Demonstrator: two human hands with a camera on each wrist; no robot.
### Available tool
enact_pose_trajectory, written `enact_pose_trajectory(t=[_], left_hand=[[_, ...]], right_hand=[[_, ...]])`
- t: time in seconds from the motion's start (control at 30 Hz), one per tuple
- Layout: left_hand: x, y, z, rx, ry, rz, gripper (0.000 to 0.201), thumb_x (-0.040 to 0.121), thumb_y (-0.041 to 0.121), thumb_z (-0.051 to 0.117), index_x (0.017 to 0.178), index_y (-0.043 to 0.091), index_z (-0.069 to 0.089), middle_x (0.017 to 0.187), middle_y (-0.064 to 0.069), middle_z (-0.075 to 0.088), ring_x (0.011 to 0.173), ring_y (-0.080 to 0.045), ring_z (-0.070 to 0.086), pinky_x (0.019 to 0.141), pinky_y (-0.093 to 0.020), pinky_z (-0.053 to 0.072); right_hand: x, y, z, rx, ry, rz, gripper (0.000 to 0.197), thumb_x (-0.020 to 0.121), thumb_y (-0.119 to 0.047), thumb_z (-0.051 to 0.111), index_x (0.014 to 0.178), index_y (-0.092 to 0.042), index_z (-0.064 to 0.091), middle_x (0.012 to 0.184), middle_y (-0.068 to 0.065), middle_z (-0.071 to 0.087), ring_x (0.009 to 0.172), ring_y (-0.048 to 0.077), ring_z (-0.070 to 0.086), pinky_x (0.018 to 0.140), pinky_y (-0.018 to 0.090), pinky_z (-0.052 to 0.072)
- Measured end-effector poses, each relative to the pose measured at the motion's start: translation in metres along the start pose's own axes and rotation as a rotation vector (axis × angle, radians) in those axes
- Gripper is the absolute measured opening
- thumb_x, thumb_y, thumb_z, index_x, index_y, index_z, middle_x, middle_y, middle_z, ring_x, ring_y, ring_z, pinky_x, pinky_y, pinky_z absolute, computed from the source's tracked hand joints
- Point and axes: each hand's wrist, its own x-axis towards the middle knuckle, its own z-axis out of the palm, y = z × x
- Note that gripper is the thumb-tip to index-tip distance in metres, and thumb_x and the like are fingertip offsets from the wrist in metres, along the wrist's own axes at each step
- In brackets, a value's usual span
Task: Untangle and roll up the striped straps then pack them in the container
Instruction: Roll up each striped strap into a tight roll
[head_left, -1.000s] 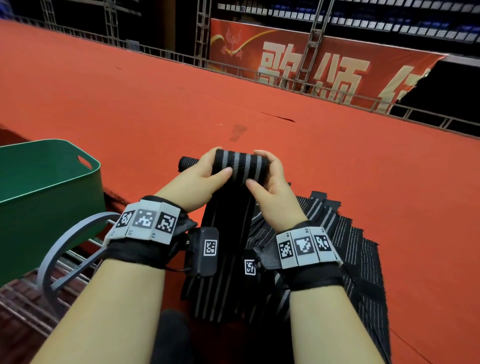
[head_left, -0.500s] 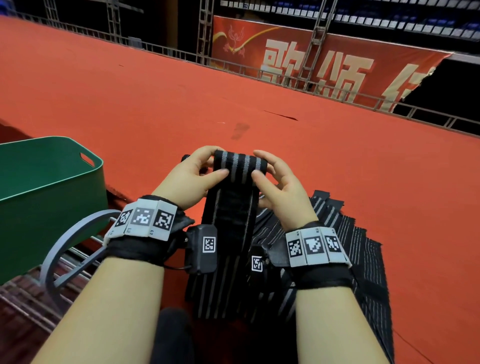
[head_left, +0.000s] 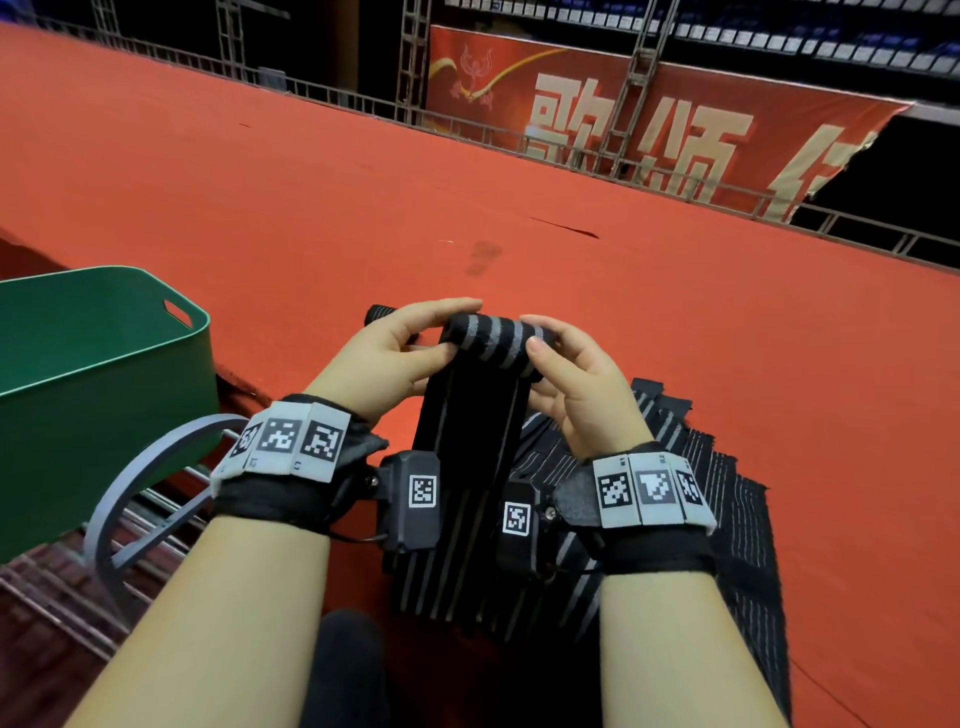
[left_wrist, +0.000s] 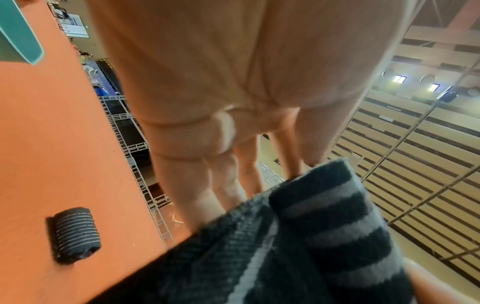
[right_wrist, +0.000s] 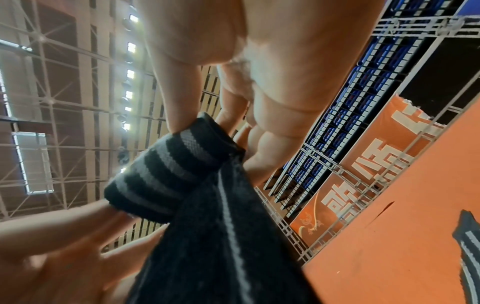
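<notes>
A black strap with grey stripes (head_left: 488, 343) is partly rolled at its far end, and its loose length (head_left: 467, 467) hangs down toward me between my wrists. My left hand (head_left: 410, 345) pinches the roll's left end, thumb below and fingers over the top. At the roll's right end my right hand (head_left: 550, 358) pinches it the same way. Both wrist views show the striped roll (left_wrist: 332, 222) (right_wrist: 166, 170) between fingers and thumb. A finished roll (left_wrist: 74, 234) lies on the red carpet to the left, its end peeking out behind my left hand (head_left: 379, 314). The green container (head_left: 104, 374) stands at the left.
A pile of several more striped straps (head_left: 691, 467) lies on the red carpet (head_left: 727, 338) under and right of my right wrist. A grey metal wheel and rack (head_left: 150, 499) sit below the container. A railing and a red banner (head_left: 649, 124) bound the carpet's far side.
Both hands have kept turning the roll toward me; fingers have shifted over its top and the rolled part looks slightly thicker. The roll stays raised above the carpet.
</notes>
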Motion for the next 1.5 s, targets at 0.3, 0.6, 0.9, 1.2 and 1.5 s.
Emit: enact_pose_trajectory(t=[0.3,0.6,0.9,1.2,1.5], left_hand=[[0.006,-0.001,-0.001,-0.020,0.036,-0.110,0.026,0.090,0.038,0.053,0.116,0.033,0.053,0.103,0.013,0.063,0.087,0.000,0.065,0.070,-0.024,0.052],[0.009,-0.007,-0.003,0.085,0.029,-0.060,0.032,0.087,0.014,0.063,0.108,0.035,0.052,0.108,0.007,0.062,0.103,-0.010,0.061,0.086,-0.033,0.052],[0.007,-0.004,-0.003,0.194,0.000,0.022,0.042,0.087,0.009,0.062,0.103,0.045,0.046,0.103,0.019,0.056,0.078,0.005,0.061,0.074,-0.015,0.048],[0.002,-0.005,0.001,0.083,-0.015,0.033,0.046,0.083,-0.007,0.060,0.110,0.029,0.049,0.109,0.012,0.058,0.089,0.002,0.063,0.079,-0.013,0.050],[-0.003,-0.006,-0.003,0.038,0.013,-0.135,0.041,0.079,0.061,0.056,0.115,0.044,0.049,0.115,0.001,0.061,0.097,-0.011,0.065,0.085,-0.040,0.055]], right_hand=[[-0.001,0.005,0.002,-0.183,-0.058,-0.163,0.037,0.085,-0.003,0.058,0.111,-0.030,0.057,0.114,-0.003,0.062,0.099,0.014,0.064,0.086,0.030,0.052],[0.005,0.009,0.014,-0.119,-0.096,0.015,0.081,0.088,0.018,0.038,0.150,-0.015,-0.003,0.157,-0.004,0.009,0.132,0.006,0.030,0.109,0.029,0.033],[0.005,0.013,0.014,-0.073,-0.099,0.015,0.084,0.091,0.012,0.042,0.149,-0.023,-0.008,0.148,-0.020,0.021,0.117,-0.006,0.047,0.099,0.024,0.042],[0.001,0.009,0.004,-0.276,-0.072,0.003,0.028,0.092,-0.026,0.057,0.115,-0.040,0.050,0.114,-0.003,0.061,0.102,0.014,0.063,0.083,0.039,0.056],[-0.001,0.009,0.002,-0.295,-0.030,-0.227,0.035,0.084,-0.009,0.065,0.102,-0.038,0.057,0.101,-0.004,0.061,0.087,0.014,0.063,0.082,0.032,0.054]])
